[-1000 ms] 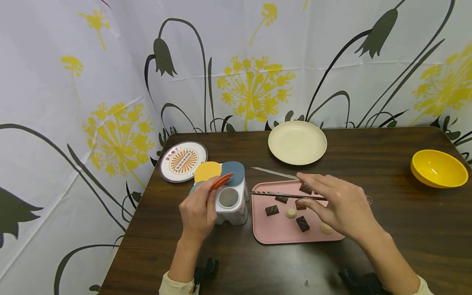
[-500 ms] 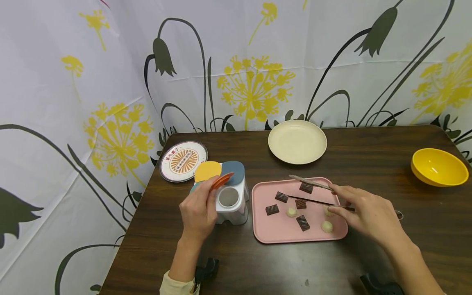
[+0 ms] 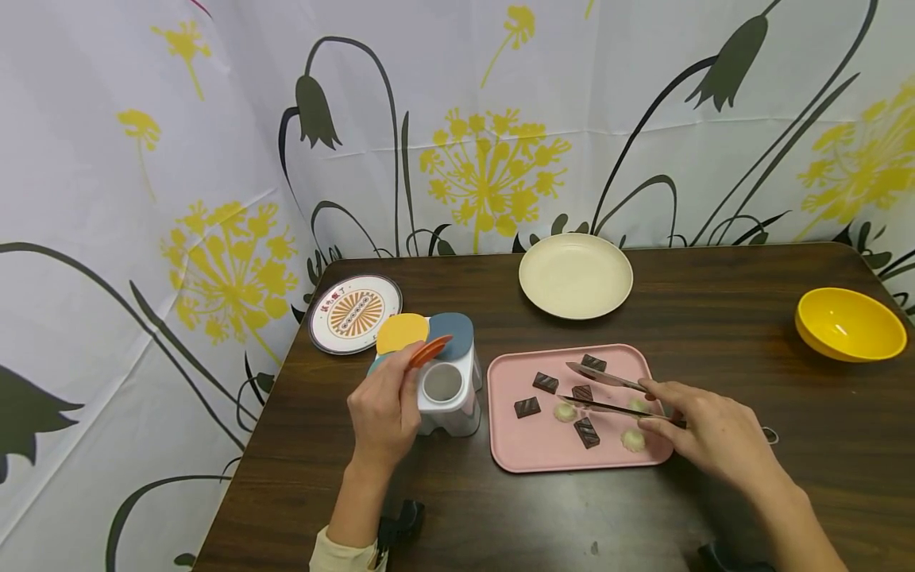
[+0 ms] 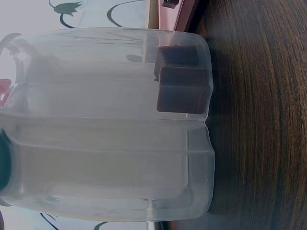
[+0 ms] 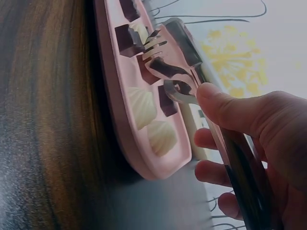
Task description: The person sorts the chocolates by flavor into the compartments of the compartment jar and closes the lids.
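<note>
My left hand pinches the raised orange lid of a multi-compartment container, whose round opening shows beneath it. In the left wrist view, dark chocolates lie at the bottom of one compartment of its translucent body. My right hand holds metal tongs with arms spread and nothing gripped between their ends. The tongs hang over a pink tray bearing several dark chocolates and a few white swirled ones. Their ends overlap the dark pieces at the tray's middle and back.
Behind the tray lies a cream plate. A printed round plate sits behind the container at left, and a yellow bowl stands at far right. A flowered cloth hangs along the table's back edge.
My right hand has moved right and drawn the tongs from beside the container to over the tray, their ends lower now. My left hand stays put with the orange lid.
</note>
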Demonstrator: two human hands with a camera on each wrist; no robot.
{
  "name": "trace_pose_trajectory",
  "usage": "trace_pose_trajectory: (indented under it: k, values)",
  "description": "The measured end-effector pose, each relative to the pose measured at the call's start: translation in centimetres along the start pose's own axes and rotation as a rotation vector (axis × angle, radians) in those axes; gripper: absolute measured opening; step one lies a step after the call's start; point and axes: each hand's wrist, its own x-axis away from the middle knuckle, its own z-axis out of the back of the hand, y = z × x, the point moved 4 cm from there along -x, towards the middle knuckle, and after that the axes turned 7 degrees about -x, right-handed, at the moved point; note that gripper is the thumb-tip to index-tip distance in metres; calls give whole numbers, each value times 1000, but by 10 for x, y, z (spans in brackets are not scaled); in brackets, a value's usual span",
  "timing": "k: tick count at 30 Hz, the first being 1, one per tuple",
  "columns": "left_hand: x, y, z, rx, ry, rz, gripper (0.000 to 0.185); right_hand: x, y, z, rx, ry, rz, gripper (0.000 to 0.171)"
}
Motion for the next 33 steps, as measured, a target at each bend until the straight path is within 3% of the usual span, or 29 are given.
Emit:
trace_pose_trajectory:
  k: [16, 33]
  values:
    - [0, 0, 0, 5, 4, -2, 29, -1, 6, -5, -11, -63, -53, 49]
    - [-1, 0, 0, -4, 11, -11, 29, 1, 3, -2, 10, 42, 37, 40]
